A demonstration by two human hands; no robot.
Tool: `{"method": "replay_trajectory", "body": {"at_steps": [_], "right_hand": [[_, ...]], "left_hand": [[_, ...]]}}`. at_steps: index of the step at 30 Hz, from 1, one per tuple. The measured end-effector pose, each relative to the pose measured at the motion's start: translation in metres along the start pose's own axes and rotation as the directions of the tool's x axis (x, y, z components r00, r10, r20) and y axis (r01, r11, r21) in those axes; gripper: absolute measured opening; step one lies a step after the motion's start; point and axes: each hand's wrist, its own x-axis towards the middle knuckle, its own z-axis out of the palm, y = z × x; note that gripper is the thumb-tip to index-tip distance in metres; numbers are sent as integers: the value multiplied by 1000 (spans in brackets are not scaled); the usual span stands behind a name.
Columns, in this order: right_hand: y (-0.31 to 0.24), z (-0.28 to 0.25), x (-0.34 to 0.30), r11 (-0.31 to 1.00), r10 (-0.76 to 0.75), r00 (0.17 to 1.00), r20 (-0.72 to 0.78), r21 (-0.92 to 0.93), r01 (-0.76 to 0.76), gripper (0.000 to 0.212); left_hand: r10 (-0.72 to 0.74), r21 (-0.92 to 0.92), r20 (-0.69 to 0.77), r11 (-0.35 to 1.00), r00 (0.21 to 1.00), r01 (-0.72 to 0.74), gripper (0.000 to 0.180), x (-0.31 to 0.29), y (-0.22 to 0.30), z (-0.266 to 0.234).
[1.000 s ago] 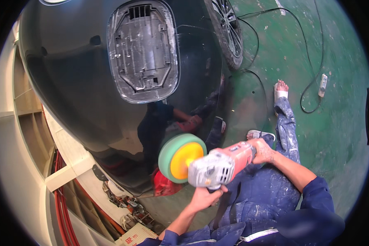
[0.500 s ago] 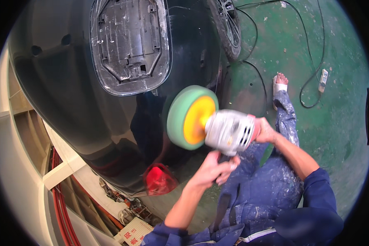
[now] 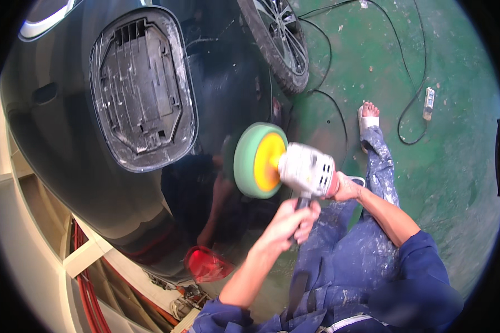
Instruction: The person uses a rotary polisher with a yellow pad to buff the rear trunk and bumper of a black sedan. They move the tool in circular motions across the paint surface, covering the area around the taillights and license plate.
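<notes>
1. The polisher (image 3: 307, 169) hangs in front of the dark car panel (image 3: 128, 216), its green pad (image 3: 242, 161) turned toward the paint; the pad's working face is hidden, so contact cannot be told.
2. A second ago the pad sat close by the red lamp (image 3: 205, 265); now it is well apart from it, farther up the panel.
3. The left hand (image 3: 291, 219) closes around the black side handle (image 3: 303, 203), where half a second ago its fingers looked looser; it covers much of the grip.
4. The right hand (image 3: 345, 187) holds the red rear body, mostly concealing it.
5. Farther up the panel is a rounded black plastic part (image 3: 144, 89), whole in view now, though its top was cut off half a second ago.
6. The wheel (image 3: 280, 39) is cropped by the upper edge.
</notes>
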Motion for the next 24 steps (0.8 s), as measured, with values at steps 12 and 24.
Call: {"method": "replay_trajectory", "body": {"at_steps": [12,24], "right_hand": [[-94,-120,82,975,178,983,54,128,-184,41],[-54,-73,43,960,169,977,130,202,-193,37]], "left_hand": [[263,-513,344,857,901,-54,20,42,129,54],[105,-445,120,894,987,-41,16,15,81,58]]}}
